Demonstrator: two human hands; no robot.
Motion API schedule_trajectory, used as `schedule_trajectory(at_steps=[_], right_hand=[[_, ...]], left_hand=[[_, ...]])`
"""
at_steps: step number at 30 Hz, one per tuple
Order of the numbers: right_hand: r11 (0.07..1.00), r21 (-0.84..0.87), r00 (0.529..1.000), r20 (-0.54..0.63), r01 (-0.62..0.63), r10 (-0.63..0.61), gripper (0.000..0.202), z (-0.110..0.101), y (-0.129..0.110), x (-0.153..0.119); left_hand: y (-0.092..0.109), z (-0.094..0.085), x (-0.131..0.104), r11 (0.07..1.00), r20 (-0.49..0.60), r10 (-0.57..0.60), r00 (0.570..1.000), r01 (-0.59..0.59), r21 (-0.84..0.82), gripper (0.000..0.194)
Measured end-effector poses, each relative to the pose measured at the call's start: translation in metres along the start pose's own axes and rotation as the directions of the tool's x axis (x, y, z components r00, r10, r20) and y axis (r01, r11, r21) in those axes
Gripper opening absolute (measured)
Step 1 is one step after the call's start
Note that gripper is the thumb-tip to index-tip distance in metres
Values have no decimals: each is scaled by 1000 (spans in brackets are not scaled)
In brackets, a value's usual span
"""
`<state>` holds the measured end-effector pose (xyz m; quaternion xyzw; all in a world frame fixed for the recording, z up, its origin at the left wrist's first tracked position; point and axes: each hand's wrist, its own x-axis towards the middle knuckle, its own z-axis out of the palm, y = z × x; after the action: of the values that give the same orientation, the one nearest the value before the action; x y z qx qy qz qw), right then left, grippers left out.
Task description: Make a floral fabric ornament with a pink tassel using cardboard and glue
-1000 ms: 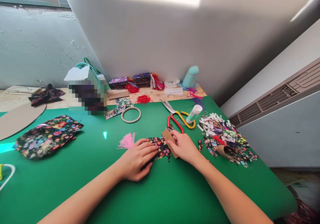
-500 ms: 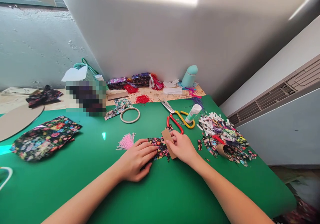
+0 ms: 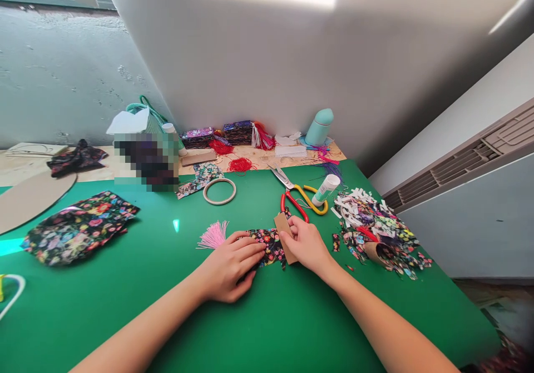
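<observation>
My left hand (image 3: 233, 264) lies flat with fingers stretched over the left end of a black floral fabric strip (image 3: 271, 248). A pink tassel (image 3: 213, 235) spreads out on the mat just beyond its knuckles. Between thumb and fingers, my right hand (image 3: 306, 245) grips a small brown cardboard strip (image 3: 284, 229), which rests across the right end of the fabric. Scissors (image 3: 286, 181) with one red and one yellow handle lie open beyond that hand. Against the yellow handle a white glue stick (image 3: 326, 189) leans at a tilt.
A green mat (image 3: 258, 328) covers the table. Fabric scraps and paper shreds (image 3: 371, 228) are heaped at the right. A roll of tape (image 3: 219, 191) lies beyond the tassel, and a larger floral fabric piece (image 3: 79, 225) at the left. A turquoise bottle (image 3: 320, 127) stands by the wall.
The whole view has shifted slightly, so everything sits a little further right. Both hands keep almost the same place on the fabric and cardboard.
</observation>
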<state>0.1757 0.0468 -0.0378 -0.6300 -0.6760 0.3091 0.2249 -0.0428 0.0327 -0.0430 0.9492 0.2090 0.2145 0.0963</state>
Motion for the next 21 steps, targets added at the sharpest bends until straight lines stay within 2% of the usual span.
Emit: schedule_trajectory(at_steps=[5,12,16,21], right_hand=[[999,-29,1000,4,20,-19,11,2,-1,-2],[986,-156,998,26,55,-52,12,0,-5,0],[996,-89,998,60,15,-9,9,-3,-4,1],[1000,-25,1000,28,2,-2,5,-2,-1,-1]], left_hand=[[0,1,0,1000,-2,-4,1000,4,-5,43],[-1,1,0,1000,-1,-8,1000,8,-12,40],[0,1,0,1000,-1,-5,1000,5,-9,39],[0,1,0,1000,-1,-6,1000,6,-3,39]])
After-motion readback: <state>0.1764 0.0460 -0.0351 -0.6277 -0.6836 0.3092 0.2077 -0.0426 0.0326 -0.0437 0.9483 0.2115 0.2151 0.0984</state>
